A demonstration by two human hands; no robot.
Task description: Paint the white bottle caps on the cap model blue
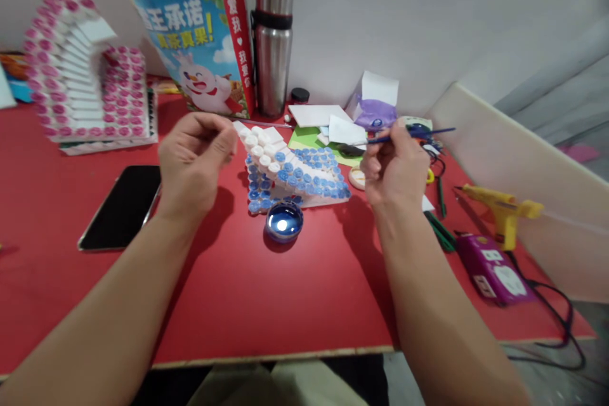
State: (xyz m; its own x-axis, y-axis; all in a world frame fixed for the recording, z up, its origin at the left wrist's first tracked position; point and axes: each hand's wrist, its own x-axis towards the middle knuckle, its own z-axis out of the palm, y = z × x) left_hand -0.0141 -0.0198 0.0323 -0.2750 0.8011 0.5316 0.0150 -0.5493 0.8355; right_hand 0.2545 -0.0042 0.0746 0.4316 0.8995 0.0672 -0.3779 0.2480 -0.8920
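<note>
My right hand [398,162] is closed around a thin blue paintbrush [442,130], held level, with its dark tip pointing left. My left hand [197,162] pinches the white upper end of a curved paper staircase model [304,176]. Small rolled-paper rosettes cover the model's sides; the lower ones are blue, while those near my left fingers are white. In front of the model sits a small round bowl [284,222] with a shiny blue inside. Between brush tip and model there is a gap.
A similar pink and white model [85,76] stands back left, near a black tablet [121,208]. Behind are a printed carton [200,32] and a steel flask [275,51]. Rightward lie a tissue pack [373,104], a yellow glue gun [504,206] and a purple box [492,269] beside cables.
</note>
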